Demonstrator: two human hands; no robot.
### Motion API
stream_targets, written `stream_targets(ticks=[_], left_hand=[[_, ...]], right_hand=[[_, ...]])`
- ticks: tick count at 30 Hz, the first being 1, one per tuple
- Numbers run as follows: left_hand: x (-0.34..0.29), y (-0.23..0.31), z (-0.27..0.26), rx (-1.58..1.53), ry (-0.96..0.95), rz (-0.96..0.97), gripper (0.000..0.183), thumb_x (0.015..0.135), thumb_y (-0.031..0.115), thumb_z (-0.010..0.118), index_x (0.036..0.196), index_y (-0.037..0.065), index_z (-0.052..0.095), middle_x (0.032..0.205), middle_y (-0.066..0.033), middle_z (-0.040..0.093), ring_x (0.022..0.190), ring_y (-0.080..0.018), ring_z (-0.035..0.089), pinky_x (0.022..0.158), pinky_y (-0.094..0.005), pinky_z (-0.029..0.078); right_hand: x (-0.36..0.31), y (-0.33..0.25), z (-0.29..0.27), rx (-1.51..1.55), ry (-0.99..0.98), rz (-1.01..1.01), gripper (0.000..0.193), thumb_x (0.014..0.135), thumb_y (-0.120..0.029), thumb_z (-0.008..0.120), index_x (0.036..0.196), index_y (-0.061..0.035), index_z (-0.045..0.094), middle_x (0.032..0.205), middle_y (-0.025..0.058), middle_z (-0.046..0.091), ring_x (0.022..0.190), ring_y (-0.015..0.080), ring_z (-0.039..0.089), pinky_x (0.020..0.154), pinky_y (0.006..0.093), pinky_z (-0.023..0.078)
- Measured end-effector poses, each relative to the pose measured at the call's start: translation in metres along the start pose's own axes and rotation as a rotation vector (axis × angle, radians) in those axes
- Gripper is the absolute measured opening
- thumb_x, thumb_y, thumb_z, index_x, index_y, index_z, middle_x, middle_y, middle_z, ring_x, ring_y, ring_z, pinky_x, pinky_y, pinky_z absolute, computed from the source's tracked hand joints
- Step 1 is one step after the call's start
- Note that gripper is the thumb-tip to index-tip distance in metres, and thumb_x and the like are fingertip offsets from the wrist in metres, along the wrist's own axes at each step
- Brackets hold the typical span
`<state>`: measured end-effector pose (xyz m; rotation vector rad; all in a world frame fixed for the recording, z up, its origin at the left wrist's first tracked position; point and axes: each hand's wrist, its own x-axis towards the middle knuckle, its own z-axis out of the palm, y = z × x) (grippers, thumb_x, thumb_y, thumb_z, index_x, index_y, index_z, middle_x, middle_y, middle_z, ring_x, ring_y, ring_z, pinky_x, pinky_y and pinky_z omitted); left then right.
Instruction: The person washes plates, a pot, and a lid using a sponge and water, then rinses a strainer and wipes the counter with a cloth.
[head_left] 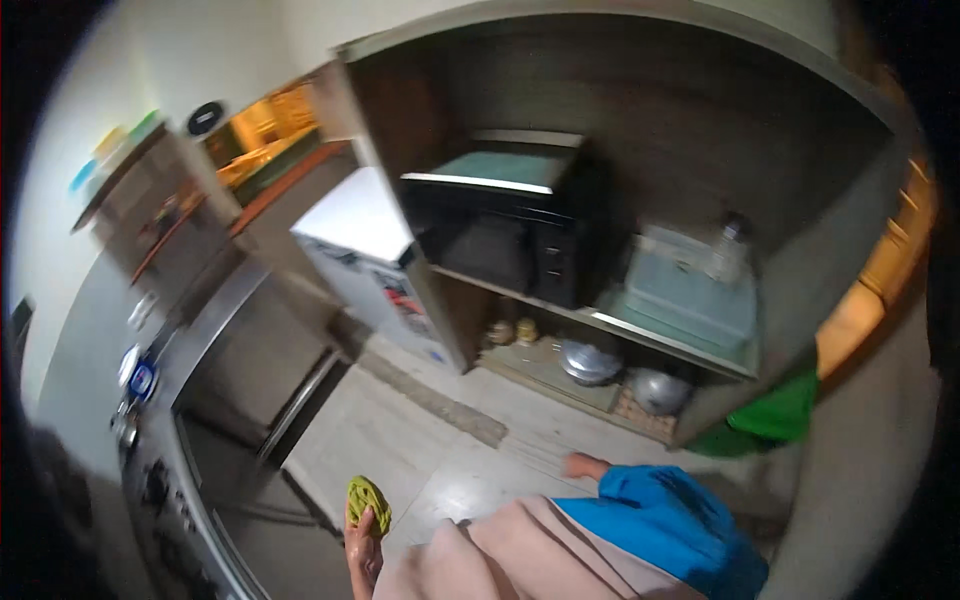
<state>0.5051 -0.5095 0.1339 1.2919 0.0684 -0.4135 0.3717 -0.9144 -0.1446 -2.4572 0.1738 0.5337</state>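
In my left hand [362, 540] is a bunched yellow-green cloth [368, 505], gripped between the thumb and fingers above the pale floor. My right hand [586, 466] reaches out of a blue sleeve [665, 515] in front of my body, over the floor near the low shelf. It is small and blurred, so its fingers do not show clearly, and I make out nothing in it. Light pink fabric [500, 550] covers my front between the two hands.
A steel counter [215, 320] with a stove [165, 495] runs along the left. Ahead stand a white cabinet [355, 215] and shelves holding a black microwave [510, 240], a pale plastic box [690, 290] and metal pots [590, 362]. A green bag [780, 410] is at the right.
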Motion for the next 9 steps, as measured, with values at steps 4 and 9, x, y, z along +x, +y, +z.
stream_targets(ticks=[4, 9], left_hand=[[0.048, 0.0, 0.053, 0.068, -0.217, -0.068, 0.052, 0.078, 0.008, 0.055, 0.124, 0.004, 0.032, 0.107, -0.0099, 0.05, 0.093, -0.0177, 0.052, 0.075, -0.0305, 0.045], [0.09, -0.032, 0.132, 0.435, -0.474, 0.097, 0.056, 0.077, 0.014, 0.059, 0.125, 0.003, 0.032, 0.111, -0.0118, 0.049, 0.095, -0.0198, 0.05, 0.085, -0.032, 0.04]], right_hand=[[0.014, -0.144, -0.109, 0.672, -0.166, -0.214, 0.063, 0.075, -0.05, 0.052, 0.121, -0.0085, 0.036, 0.114, 0.0108, 0.046, 0.101, 0.023, 0.044, 0.078, 0.0356, 0.04], [-0.02, -0.208, -0.174, 0.913, -0.238, -0.278, 0.068, 0.079, -0.035, 0.054, 0.132, -0.0188, 0.015, 0.12, 0.0068, 0.039, 0.104, 0.0174, 0.045, 0.077, 0.0342, 0.043]])
